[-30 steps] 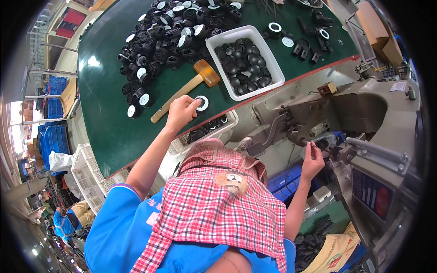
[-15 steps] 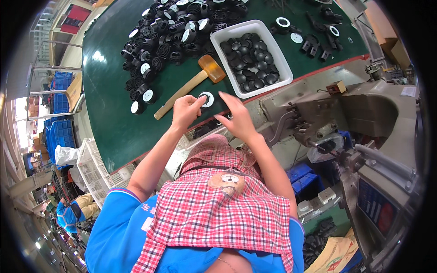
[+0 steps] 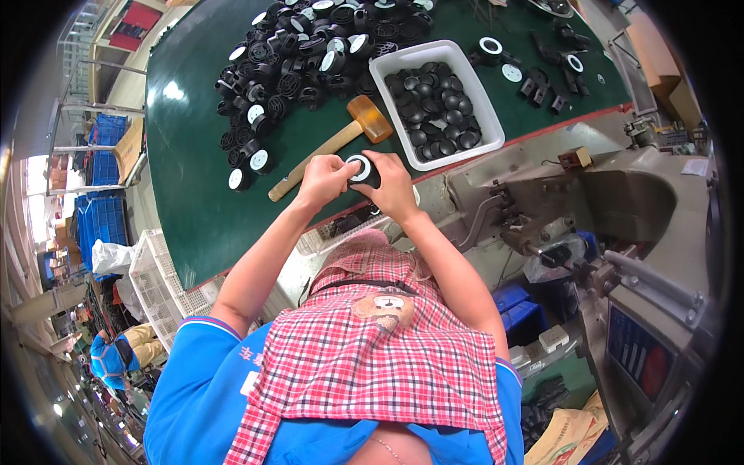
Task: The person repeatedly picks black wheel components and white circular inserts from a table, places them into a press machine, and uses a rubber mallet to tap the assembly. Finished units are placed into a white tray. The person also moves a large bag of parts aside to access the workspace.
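Near the table's front edge, my right hand (image 3: 395, 186) is curled round a black caster wheel (image 3: 372, 177) with a white ring on its face. My left hand (image 3: 325, 180) is closed in a pinch, its fingertips touching the white ring; anything between them is hidden. Just beyond my left hand lies a mallet (image 3: 329, 149) with an amber head and a wooden handle. A white tub (image 3: 493, 116) behind my right hand is full of round black caps (image 3: 434, 105).
A heap of black caster wheels (image 3: 310, 58), some white-faced, covers the far left of the green table (image 3: 198, 209). Loose black brackets (image 3: 542, 85) lie at the far right. A grey machine (image 3: 612, 194) stands to my right, and a white crate (image 3: 155, 283) to my left.
My right hand has gone from open beside the caster wheel to gripping it. The wheel now tilts up between my hands. My left hand stays pinched at its white ring.
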